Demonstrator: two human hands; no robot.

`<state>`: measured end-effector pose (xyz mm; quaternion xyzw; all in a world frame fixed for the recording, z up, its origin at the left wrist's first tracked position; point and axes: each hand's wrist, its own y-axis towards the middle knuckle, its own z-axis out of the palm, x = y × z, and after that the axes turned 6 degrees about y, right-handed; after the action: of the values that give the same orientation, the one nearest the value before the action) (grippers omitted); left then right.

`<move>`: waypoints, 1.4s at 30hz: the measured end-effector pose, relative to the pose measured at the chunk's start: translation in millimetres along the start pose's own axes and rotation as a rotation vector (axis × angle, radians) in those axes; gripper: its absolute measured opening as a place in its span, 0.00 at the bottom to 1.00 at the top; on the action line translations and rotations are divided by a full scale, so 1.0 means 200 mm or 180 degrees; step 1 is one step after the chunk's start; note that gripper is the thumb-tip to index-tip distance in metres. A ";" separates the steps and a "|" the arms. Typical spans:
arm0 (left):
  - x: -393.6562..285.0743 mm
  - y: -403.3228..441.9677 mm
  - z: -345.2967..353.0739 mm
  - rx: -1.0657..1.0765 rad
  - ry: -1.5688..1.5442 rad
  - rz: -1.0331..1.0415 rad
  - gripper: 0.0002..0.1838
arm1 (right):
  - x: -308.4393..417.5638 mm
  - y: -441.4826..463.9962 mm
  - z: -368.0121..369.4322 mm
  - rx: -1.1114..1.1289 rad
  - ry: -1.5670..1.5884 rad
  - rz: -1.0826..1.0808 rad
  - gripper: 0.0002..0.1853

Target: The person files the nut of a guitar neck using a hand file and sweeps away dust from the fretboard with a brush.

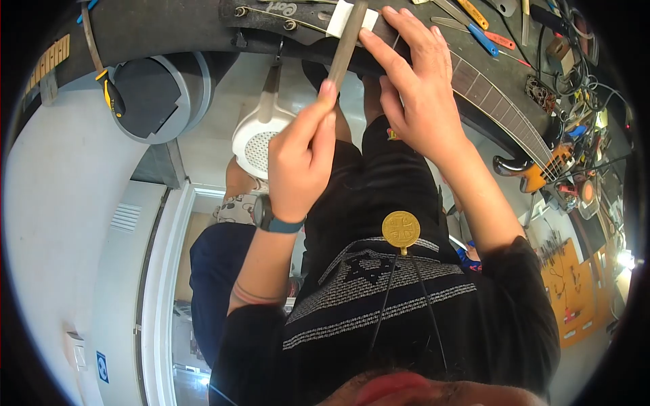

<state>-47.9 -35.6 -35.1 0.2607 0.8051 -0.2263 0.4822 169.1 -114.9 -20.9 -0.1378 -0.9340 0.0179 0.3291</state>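
Note:
My left hand, with a watch on its wrist, is closed around the near end of a flat grey metal file. The file slants up across a white piece of paper or tape on the neck of a bass guitar. Its dark headstock, marked "Cort" and carrying tuning pegs, lies to the left. My right hand has its fingers stretched out and apart. One fingertip touches the white piece beside the file. To the right of that hand runs the fretted fingerboard, towards a sunburst body.
Screwdrivers with coloured handles, cables and small parts crowd the bench's right side. A yellow-black handled tool hangs at the left edge, near a round grey bin. A white perforated stool stands below the bench. Another person sits close on the left.

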 end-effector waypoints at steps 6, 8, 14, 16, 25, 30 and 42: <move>-0.01 0.32 0.13 -0.0064 -0.0215 0.0134 0.17 | -0.02 -0.02 0.05 -0.0243 0.0003 -0.0080 0.37; 0.00 0.12 0.06 -0.0080 -0.0173 0.0156 0.18 | 0.01 -0.01 0.02 -0.0093 -0.0015 0.0001 0.36; 0.01 0.31 0.13 -0.0064 -0.0336 0.0214 0.18 | -0.01 -0.01 0.04 -0.0198 0.0000 -0.0057 0.36; -0.01 0.40 0.15 0.0117 -0.0363 -0.0069 0.18 | -0.01 -0.01 0.05 -0.0257 -0.0031 -0.0078 0.36; 0.01 0.30 0.12 -0.0068 -0.0365 0.0186 0.16 | 0.02 0.00 0.01 -0.0008 -0.0087 0.0048 0.37; 0.01 0.18 0.06 0.0048 -0.0233 0.0111 0.18 | -0.02 -0.02 0.04 -0.0188 -0.0103 -0.0076 0.37; 0.04 0.08 0.04 -0.0019 -0.0129 0.0214 0.18 | 0.00 -0.01 0.01 -0.0062 -0.0036 -0.0032 0.37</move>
<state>-35.6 -26.9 -47.0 0.2816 0.7867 -0.2128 0.5065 167.5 -116.2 -21.5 -0.1362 -0.9367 0.0080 0.3225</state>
